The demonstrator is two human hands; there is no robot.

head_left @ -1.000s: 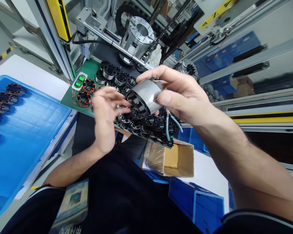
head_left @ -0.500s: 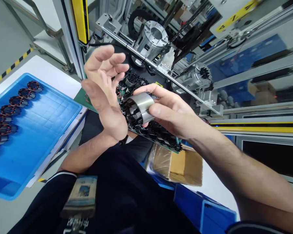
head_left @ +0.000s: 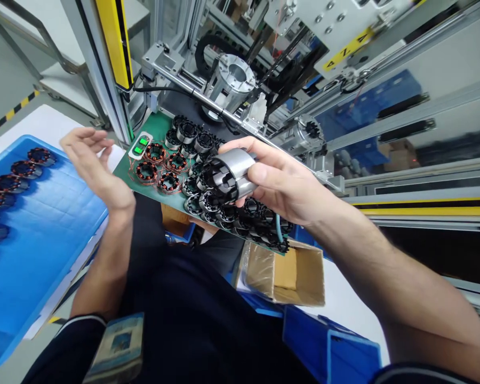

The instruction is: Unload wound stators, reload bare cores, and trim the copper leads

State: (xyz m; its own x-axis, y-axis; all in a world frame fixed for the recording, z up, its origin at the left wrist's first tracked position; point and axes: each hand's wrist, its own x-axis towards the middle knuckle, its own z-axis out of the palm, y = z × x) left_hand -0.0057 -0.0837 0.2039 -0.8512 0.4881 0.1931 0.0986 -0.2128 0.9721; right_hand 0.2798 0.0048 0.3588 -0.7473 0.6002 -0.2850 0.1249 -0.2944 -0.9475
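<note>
Blue tray far L, copper-wound rings along its L side. L hand has just swung away from the metal-sleeved part, now out by tray's R edge; fingers loosely curled, nothing in it. R hand still grips the part, thumb + fingers on sleeve, slotted blk end facing L, held up over the bench. So part is now in R hand only, not set down.

Green bench, L to R: unit w/ 2 green-lit displays, four wound rings w/ loose wires, then crowded blk slotted cores.

Room, L to R: striped floor tape, yellow-edged post, machine w/ round metal fixture behind bench; cardboard box + blue bin lower R.
</note>
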